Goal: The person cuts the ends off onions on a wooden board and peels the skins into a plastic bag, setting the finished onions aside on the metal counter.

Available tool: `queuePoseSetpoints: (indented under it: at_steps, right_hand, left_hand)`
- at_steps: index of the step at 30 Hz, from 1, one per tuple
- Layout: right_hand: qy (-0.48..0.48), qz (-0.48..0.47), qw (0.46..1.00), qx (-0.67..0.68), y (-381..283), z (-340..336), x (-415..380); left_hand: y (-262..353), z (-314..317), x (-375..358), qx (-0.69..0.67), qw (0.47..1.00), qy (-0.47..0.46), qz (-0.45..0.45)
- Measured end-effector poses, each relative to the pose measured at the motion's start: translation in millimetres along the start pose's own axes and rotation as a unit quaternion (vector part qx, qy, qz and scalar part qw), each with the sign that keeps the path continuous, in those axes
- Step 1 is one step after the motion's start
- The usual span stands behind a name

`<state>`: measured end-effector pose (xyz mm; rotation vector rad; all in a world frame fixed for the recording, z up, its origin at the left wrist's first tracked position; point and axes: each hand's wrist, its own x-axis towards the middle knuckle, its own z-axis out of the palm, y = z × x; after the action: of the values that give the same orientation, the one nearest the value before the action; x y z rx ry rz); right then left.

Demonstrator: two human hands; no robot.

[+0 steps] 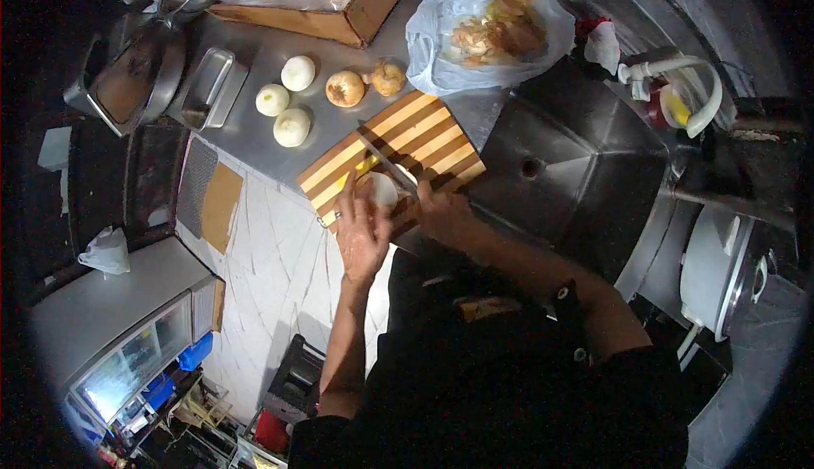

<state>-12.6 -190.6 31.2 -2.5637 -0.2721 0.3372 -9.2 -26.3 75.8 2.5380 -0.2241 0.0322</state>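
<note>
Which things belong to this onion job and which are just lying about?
Likely in the job: knife in the right hand, striped board, onion at the left hand, three peeled onions, two unpeeled onions, bag of skins.

Probably lying about: metal tray, cardboard box.

Grey metal worktop (254, 66), striped wooden cutting board (434, 132) angled near its front edge, three peeled white onions (292, 127) grouped together, two brown-skinned onions (345, 89) close by, open plastic bag (431, 45) holding skins (502, 30), rectangular metal pan (227, 87), cardboard box (292, 21) behind
</note>
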Motion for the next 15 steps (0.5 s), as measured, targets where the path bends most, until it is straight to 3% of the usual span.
queuePoseSetpoints:
  at_steps: [1, 3, 5, 6, 7, 9, 12, 15]
  right_hand:
    - [0.03, -0.019, 0.999, -0.016, 4, 3, 0]
    - [0.06, -0.04, 0.997, -0.032, 12, 6, 2]
    - [-0.042, -0.012, 0.999, -0.017, 26, 4, 11]
    - [-0.105, 0.024, 0.992, 0.058, 29, -6, 17]
    - [-0.103, 0.022, 0.993, 0.058, 26, -12, 17]
    - [-0.092, 0.124, 0.986, 0.059, 17, -34, 15]
    - [-0.097, 0.129, 0.982, 0.1, -2, -64, 5]
    - [-0.054, 0.122, 0.981, 0.141, -10, -44, -4]
  left_hand:
    - [0, -3, 4, 0.0, 1.0, 0.001, 0.0]
    - [-2, -8, 13, 0.171, 0.972, -0.116, 0.112]
    - [0, -4, 19, 0.139, 0.985, -0.07, 0.079]
    - [5, -5, 26, 0.041, 0.993, -0.095, -0.049]
    - [9, -5, 30, -0.059, 0.976, -0.119, -0.174]
    - [-3, 15, 29, -0.108, 0.974, -0.092, -0.174]
    - [-5, 39, 28, -0.126, 0.968, 0.093, -0.196]
    - [-13, 56, 31, -0.168, 0.961, 0.161, -0.151]
